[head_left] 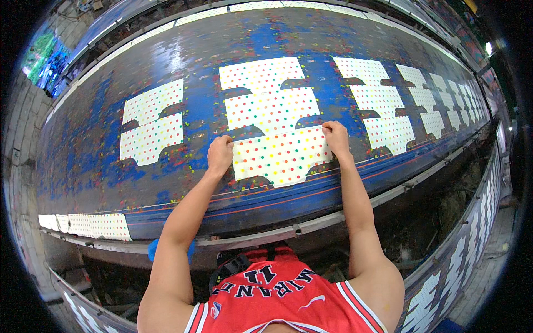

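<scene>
A white cut fabric piece [283, 156] with red, green, yellow and orange dots lies flat on the long, paint-marked table [78, 183]. My left hand [220, 155] is closed in a pinch at its upper left corner. At the upper right corner, my right hand [337, 139] pinches the same piece between thumb and fingers. Directly beyond it lie a dotted middle piece [272, 108] and a far piece [261, 74], their edges meeting or nearly so. Dark curved gaps show between the pieces at the sides.
To the left lie two dotted pieces [152, 141]; rows of similar pieces [383, 130] run off to the right. A folded dotted strip [100, 226] sits at the near left edge. A metal rail [272, 235] borders the near side. Another table with white pieces [452, 277] stands at the lower right.
</scene>
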The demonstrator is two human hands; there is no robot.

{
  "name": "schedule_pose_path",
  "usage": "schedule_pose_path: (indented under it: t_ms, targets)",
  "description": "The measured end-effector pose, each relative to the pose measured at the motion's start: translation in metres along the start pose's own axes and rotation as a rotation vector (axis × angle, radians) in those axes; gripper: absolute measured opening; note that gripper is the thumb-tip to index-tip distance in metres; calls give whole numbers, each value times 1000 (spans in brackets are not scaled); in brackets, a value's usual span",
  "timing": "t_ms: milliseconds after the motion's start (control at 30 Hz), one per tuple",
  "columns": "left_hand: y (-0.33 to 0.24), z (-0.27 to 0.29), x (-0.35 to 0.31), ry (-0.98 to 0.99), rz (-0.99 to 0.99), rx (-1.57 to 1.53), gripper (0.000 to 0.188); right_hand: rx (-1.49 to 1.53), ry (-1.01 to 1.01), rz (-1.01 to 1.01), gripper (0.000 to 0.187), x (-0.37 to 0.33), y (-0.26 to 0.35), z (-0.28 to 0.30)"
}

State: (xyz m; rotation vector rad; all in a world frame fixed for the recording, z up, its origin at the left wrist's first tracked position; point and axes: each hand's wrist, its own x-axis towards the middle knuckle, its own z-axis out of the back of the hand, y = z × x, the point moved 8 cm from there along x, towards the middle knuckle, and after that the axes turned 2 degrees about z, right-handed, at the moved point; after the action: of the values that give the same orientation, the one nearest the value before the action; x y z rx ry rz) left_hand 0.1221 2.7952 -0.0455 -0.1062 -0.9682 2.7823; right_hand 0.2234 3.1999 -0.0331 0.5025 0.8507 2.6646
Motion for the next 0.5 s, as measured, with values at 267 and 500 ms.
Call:
schedule_pose_path:
  t_ms: [267, 500]
  targets:
    - [-10, -4, 1, -23, -23, 94, 14, -25, 49, -17, 18, 5, -3, -3]
    - [-19, -7, -2, 7, -97, 103, 10, -63, 81, 11, 17, 10, 1, -7]
